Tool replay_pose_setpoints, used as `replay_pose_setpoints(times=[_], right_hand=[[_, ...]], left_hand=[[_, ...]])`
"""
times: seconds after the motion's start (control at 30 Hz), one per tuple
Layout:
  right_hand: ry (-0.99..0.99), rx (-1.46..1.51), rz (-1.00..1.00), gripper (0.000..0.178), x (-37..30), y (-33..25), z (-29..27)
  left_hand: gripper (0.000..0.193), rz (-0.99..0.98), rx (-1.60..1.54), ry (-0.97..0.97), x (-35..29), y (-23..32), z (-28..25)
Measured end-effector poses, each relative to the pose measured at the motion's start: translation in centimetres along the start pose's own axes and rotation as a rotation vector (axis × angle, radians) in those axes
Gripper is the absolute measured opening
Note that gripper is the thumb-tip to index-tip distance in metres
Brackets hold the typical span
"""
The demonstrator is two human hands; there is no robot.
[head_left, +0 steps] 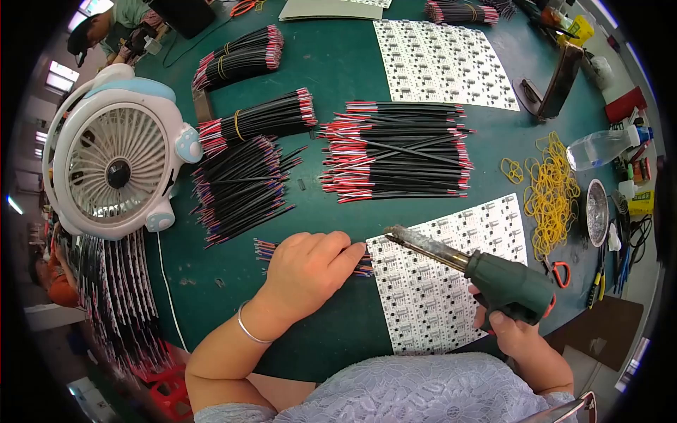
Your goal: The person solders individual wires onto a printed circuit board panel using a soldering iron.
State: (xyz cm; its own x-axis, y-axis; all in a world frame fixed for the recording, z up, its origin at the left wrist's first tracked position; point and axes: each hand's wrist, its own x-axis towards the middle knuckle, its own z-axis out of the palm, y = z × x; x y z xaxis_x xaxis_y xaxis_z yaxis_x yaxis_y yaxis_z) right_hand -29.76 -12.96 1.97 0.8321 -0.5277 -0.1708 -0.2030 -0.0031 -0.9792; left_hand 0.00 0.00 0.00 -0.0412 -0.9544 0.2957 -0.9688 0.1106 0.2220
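Near board sheet [416, 303] is the landmark. Right hand [511, 331] is gripping the green soldering gun [511, 285] by its handle; the barrel is crossing above the sheet, tip hanging around its far-left corner. Can't tell if it's touching. Left hand [307, 271] is curling over thin wires [266, 250] just left of the sheet, thumb near forefinger; can't tell whether it's pinching one.

Doing it well, I'd say: keeping the wire end steady on its pad, touching the tip briefly, keeping left fingers off the barrel's line.

Room: bare green table [338, 338] is lying open left of the sheet's near half. Beyond the sheet, the red-and-black wire pile [398, 151] is limiting reach. Right of it, yellow rubber bands [553, 197] and orange-handled scissors [560, 273] are crowding the gun side.
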Motion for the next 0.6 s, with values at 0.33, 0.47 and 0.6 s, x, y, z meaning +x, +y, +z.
replay_pose_setpoints(times=[0.33,0.47,0.6], right_hand=[[0.026,-0.135,0.044,0.043,-0.8,0.9,0.4],[0.005,-0.13,0.069,0.045,-0.7,0.4,0.4],[0.052,-0.101,0.254,0.031,-0.9,-0.2,0.8]], left_hand=[[0.019,0.147,-0.004,-0.007,0.5,-0.4,0.2],[0.019,0.141,0.001,-0.025,0.5,-0.2,0.2],[0.019,0.14,-0.008,-0.047,0.4,-0.2,0.0]])
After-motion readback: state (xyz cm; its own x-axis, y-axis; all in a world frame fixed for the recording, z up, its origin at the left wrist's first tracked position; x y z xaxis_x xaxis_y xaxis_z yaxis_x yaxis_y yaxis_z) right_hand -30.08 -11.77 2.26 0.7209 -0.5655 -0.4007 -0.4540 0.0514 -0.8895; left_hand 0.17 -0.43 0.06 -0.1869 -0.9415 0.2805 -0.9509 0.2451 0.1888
